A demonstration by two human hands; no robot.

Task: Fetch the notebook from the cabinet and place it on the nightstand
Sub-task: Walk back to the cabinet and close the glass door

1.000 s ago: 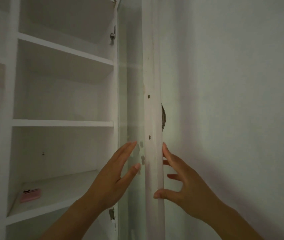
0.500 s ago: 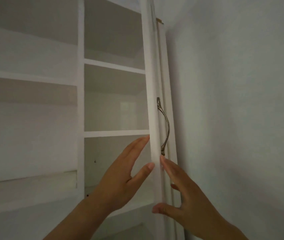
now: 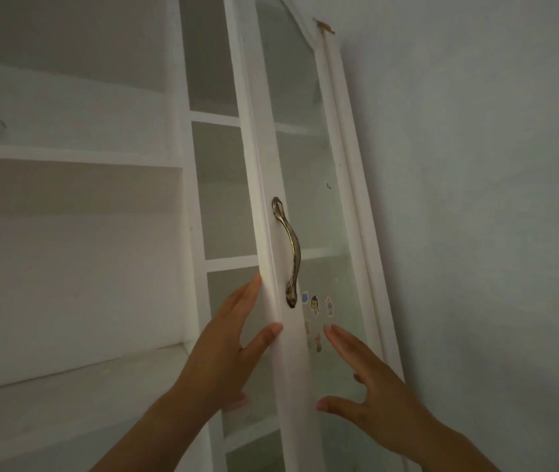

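Swung round since before, the cabinet door (image 3: pixel 261 185) is showing its glass (image 3: pixel 305 212), the left hand (image 3: pixel 227 356) pressing its edge with straight fingers, the right hand (image 3: pixel 376 390) hovering released before it.

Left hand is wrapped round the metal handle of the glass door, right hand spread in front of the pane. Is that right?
Not quite. The head view shows the left hand with straight fingers at the door edge, below the untouched metal handle. The right hand is spread in front of the pane.

Dim, soft, perhaps slightly blurred, edges bowed
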